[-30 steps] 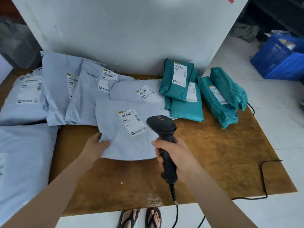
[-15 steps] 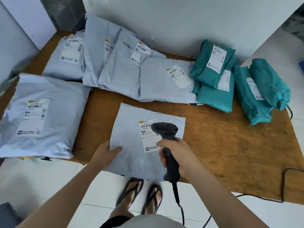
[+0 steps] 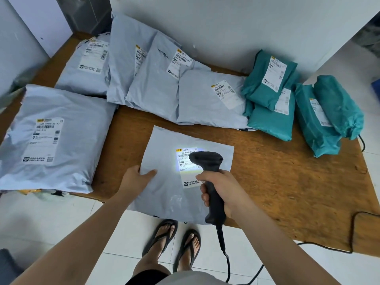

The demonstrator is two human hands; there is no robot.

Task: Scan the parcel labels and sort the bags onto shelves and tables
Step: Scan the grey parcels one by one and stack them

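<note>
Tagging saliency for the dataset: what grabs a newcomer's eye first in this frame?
The bright white glow on the label of the grey bag at the near edge of the table, thrown by the black scanner that the right hand grips above it. The left hand pinches that bag's left edge. Next, the teal bags stacked at the far right stand out against the pale grey bags along the wall.

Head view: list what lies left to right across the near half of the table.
Large grey parcel bag → left hand, holding the flat grey bag → barcode scanner, gripped by the right hand → black cable.
</note>
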